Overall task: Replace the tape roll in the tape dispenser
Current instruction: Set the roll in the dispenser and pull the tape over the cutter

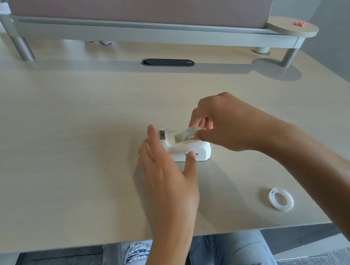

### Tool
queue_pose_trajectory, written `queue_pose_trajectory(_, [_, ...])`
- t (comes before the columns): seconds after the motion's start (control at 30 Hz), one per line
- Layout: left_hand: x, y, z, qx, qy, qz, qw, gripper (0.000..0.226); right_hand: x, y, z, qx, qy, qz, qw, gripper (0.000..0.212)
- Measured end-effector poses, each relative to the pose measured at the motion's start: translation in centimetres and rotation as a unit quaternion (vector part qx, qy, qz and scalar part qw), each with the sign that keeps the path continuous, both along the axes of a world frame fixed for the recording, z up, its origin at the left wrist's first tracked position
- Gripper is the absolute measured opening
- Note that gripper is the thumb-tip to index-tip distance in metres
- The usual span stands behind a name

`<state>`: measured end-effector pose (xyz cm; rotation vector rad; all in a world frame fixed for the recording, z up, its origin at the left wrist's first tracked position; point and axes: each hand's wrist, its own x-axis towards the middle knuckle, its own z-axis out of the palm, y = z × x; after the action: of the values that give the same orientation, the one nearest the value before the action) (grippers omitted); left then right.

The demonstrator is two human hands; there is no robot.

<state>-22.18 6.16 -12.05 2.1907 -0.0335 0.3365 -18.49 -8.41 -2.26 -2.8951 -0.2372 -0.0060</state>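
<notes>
A white tape dispenser (199, 150) stands on the light wooden desk (58, 149), its cutter end pointing left. A clear tape roll (184, 136) sits in the dispenser's well, and my right hand (223, 125) pinches its upper right side with thumb and fingers. My left hand (166, 170) wraps the dispenser from the left, fingers on its far side and thumb on the near wall. A second, thinner clear roll (281, 199) lies flat on the desk near the front right edge, apart from both hands.
A grey monitor riser (154, 28) and a pink panel run along the back. A black cable slot (168, 62) lies behind the dispenser. The desk's front edge (73, 246) is close below my arms, with knees in torn jeans (211, 260) under it.
</notes>
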Motion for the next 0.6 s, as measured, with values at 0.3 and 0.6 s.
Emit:
queue_pose_trajectory(0.3, [0.3, -0.1, -0.4, 0.049, 0.003, 0.000, 0.999, 0.081, 0.5, -0.3, 0.6, -0.016, 0.023, 0.006, 1.000, 0.014])
queue_pose_trajectory(0.6, [0.1, 0.1, 0.0, 0.027, 0.011, 0.000, 1.000, 0.083, 1.6, 0.1, 0.6, -0.050, 0.032, 0.011, 0.998, 0.011])
